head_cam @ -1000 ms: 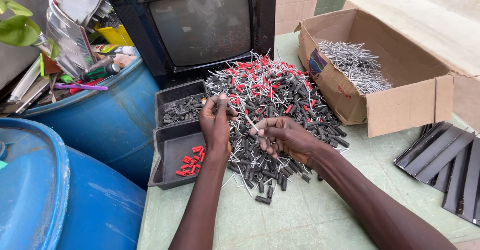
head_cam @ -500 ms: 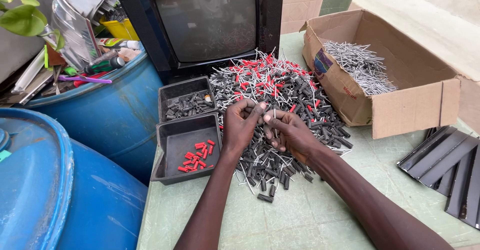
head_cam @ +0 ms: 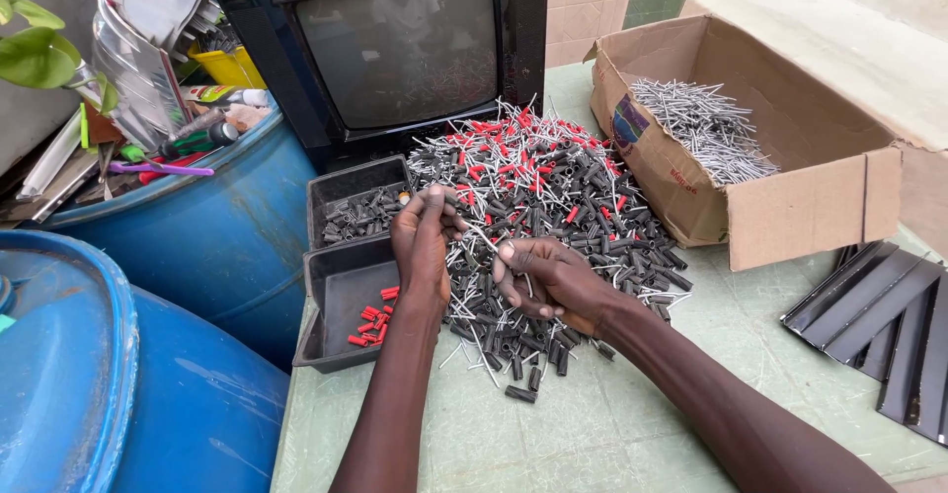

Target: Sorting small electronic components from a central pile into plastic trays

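Note:
A big pile of small black and red sleeves and thin metal pins (head_cam: 563,192) lies on the green table in front of an old television. My left hand (head_cam: 423,246) is raised at the pile's left edge, beside two dark trays, with its fingertips pinched together on a small piece. My right hand (head_cam: 548,278) rests palm down on the near side of the pile, fingers curled around a few pieces. The far tray (head_cam: 336,189) holds black sleeves. The near tray (head_cam: 331,276) holds a few red sleeves (head_cam: 373,313).
The black television (head_cam: 395,49) stands behind the pile. At the right, an open cardboard box (head_cam: 790,202) holds metal pins (head_cam: 706,128). Black flat strips (head_cam: 879,320) lie at the far right. Two blue barrels (head_cam: 89,375) (head_cam: 222,236) stand left of the table; the far one holds clutter.
My hands, which met over the pile half a second ago, have parted. The left hand moved toward the trays and the right hand dropped onto the pile.

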